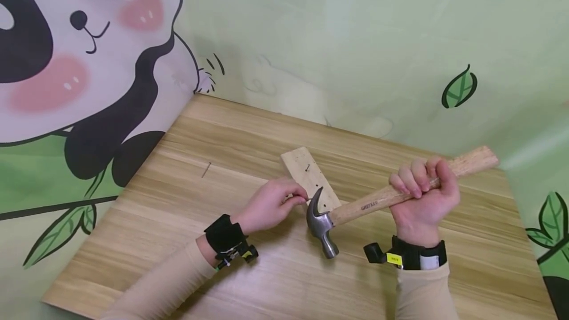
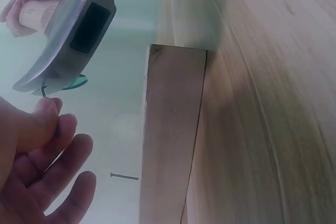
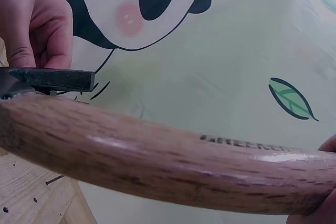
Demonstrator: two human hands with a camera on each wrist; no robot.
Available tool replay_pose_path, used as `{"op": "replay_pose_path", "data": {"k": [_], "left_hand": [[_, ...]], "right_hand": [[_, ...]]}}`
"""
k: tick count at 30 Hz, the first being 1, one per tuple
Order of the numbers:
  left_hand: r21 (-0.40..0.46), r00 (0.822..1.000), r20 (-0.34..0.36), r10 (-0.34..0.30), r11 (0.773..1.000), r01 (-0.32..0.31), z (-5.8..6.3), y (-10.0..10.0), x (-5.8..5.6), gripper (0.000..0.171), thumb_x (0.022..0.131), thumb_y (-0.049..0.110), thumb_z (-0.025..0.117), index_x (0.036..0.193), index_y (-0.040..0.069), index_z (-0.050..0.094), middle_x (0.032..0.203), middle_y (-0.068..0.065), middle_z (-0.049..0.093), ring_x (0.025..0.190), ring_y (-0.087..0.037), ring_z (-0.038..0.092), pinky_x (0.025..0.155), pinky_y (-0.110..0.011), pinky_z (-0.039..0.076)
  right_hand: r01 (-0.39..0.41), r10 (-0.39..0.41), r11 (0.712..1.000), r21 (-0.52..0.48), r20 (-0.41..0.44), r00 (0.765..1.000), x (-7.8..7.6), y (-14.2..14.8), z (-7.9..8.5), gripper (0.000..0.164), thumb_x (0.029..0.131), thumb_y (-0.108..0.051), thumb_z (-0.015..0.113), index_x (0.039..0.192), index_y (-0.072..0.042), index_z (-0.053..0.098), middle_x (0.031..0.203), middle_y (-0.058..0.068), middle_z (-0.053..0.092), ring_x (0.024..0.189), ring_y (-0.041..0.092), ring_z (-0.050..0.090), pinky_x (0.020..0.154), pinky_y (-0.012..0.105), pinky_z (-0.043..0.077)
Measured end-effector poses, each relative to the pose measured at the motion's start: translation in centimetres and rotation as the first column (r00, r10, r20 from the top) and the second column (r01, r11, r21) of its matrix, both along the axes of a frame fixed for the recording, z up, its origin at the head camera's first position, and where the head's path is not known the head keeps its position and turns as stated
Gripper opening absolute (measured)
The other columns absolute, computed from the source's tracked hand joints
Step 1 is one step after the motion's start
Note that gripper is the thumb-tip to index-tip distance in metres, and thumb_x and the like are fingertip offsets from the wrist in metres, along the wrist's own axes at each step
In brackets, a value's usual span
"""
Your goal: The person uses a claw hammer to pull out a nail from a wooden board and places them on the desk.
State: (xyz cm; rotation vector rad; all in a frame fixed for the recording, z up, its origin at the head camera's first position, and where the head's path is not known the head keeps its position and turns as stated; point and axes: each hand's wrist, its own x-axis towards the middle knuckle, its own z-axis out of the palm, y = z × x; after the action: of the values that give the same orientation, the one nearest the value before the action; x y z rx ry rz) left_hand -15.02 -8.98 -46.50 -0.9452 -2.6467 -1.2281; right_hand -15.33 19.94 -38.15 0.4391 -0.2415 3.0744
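My right hand (image 1: 424,201) grips the wooden handle of a claw hammer (image 1: 369,205), whose steel head hangs low with the claw curving up over a wooden board (image 1: 295,161). Between thumb and forefinger my left hand (image 1: 266,205) pinches a nail (image 2: 43,92) right at the hammer's claw; the fingers hide most of its shank. A standing nail (image 1: 307,167) sticks up from the far part of the board, seen side-on in the left wrist view. Several dark holes or spots mark the board's face. The hammer head covers part of the near end.
A loose nail (image 1: 206,170) lies on the wood-grain table (image 1: 155,221), left of the board. Walls with a printed panda (image 1: 102,63) and leaves rise behind the table's far and left edges. Both wrists wear black straps with small cameras.
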Motion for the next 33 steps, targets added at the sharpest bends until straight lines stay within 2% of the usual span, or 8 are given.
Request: {"op": "replay_pose_path", "data": {"k": [7, 10, 16, 21, 25, 29, 31, 33], "left_hand": [[-0.011, 1.0, 0.005, 0.03, 0.999, -0.03, 0.0, 0.1, 0.1, 0.009, 0.102, 0.003, 0.07, 0.1, 0.008, 0.077, 0.092, -0.001, 0.071, 0.086, -0.013, 0.064, 0.081, -0.032, 0.056], [-0.011, 0.999, 0.018, 0.045, 0.999, -0.045, 0.0, 0.1, 0.1, 0.011, 0.103, 0.002, 0.068, 0.099, 0.009, 0.076, 0.091, -0.002, 0.071, 0.084, -0.012, 0.063, 0.08, -0.031, 0.056], [0.031, 0.999, 0.042, 0.03, 0.999, -0.031, 0.4, 0.4, 0.3, 0.012, 0.103, 0.0, 0.067, 0.101, 0.009, 0.076, 0.086, 0.003, 0.065, 0.08, -0.01, 0.06, 0.076, -0.028, 0.054], [0.049, 0.999, 0.044, 0.032, 0.998, -0.034, 0.8, 0.3, 0.4, 0.014, 0.102, -0.001, 0.068, 0.101, 0.009, 0.077, 0.085, 0.005, 0.064, 0.08, -0.008, 0.059, 0.076, -0.027, 0.053], [0.054, 0.997, 0.072, 0.041, 0.998, -0.045, 1.0, -0.1, 0.6, 0.012, 0.103, 0.001, 0.067, 0.103, 0.007, 0.077, 0.085, 0.005, 0.067, 0.079, -0.007, 0.061, 0.075, -0.027, 0.054], [0.052, 0.992, 0.111, 0.065, 0.996, -0.071, 1.1, -1.6, 0.6, 0.01, 0.104, 0.01, 0.069, 0.107, 0.008, 0.079, 0.085, 0.008, 0.072, 0.078, -0.005, 0.064, 0.073, -0.027, 0.054], [0.036, 0.984, 0.136, 0.111, 0.992, -0.117, 1.1, -3.0, 0.6, 0.01, 0.103, 0.013, 0.071, 0.107, 0.009, 0.08, 0.086, 0.009, 0.074, 0.078, -0.005, 0.065, 0.072, -0.029, 0.053], [0.01, 0.968, 0.169, 0.187, 0.981, -0.192, 1.1, -4.9, 0.6, 0.009, 0.101, 0.014, 0.073, 0.105, 0.01, 0.08, 0.087, 0.008, 0.074, 0.077, -0.008, 0.066, 0.072, -0.031, 0.054]], "right_hand": [[-0.011, 0.011, 0.999, 0.03, -0.007, 1.0, 0.2, -0.5, 0.1, 0.03, 0.099, -0.008, 0.051, 0.071, -0.009, 0.039, 0.055, 0.0, 0.032, 0.044, 0.014, 0.032, 0.049, 0.025, 0.018], [-0.014, 0.017, 0.998, 0.061, -0.038, 0.999, 0.4, -0.7, 0.1, 0.031, 0.1, -0.009, 0.049, 0.07, -0.009, 0.039, 0.055, -0.001, 0.032, 0.044, 0.014, 0.032, 0.049, 0.024, 0.017], [-0.024, 0.037, 0.993, 0.115, -0.117, 0.992, 0.6, -1.1, 0.0, 0.033, 0.104, -0.01, 0.04, 0.071, -0.008, 0.041, 0.056, -0.001, 0.031, 0.044, 0.012, 0.03, 0.048, 0.024, 0.017], [-0.062, 0.079, 0.992, 0.114, -0.153, 0.985, 0.3, -1.5, -0.1, 0.031, 0.104, -0.01, 0.039, 0.075, -0.004, 0.046, 0.056, -0.002, 0.029, 0.045, 0.011, 0.029, 0.048, 0.025, 0.017], [-0.098, 0.113, 0.99, 0.097, -0.159, 0.981, 0.0, -1.8, 0.0, 0.03, 0.104, -0.01, 0.04, 0.077, -0.003, 0.049, 0.056, -0.002, 0.029, 0.045, 0.011, 0.028, 0.048, 0.026, 0.017], [-0.119, 0.13, 0.99, 0.079, -0.151, 0.98, -0.2, -1.9, 0.1, 0.03, 0.104, -0.01, 0.04, 0.078, -0.001, 0.051, 0.056, -0.002, 0.029, 0.046, 0.012, 0.029, 0.048, 0.026, 0.017], [-0.117, 0.128, 0.99, 0.079, -0.153, 0.98, -0.2, -1.9, 0.3, 0.03, 0.103, -0.009, 0.04, 0.078, 0.0, 0.052, 0.056, -0.002, 0.029, 0.045, 0.012, 0.029, 0.048, 0.026, 0.017], [-0.113, 0.126, 0.99, 0.088, -0.164, 0.978, -0.2, -2.0, 0.4, 0.029, 0.103, -0.009, 0.039, 0.08, 0.001, 0.054, 0.056, -0.002, 0.029, 0.045, 0.012, 0.028, 0.047, 0.025, 0.017]]}}
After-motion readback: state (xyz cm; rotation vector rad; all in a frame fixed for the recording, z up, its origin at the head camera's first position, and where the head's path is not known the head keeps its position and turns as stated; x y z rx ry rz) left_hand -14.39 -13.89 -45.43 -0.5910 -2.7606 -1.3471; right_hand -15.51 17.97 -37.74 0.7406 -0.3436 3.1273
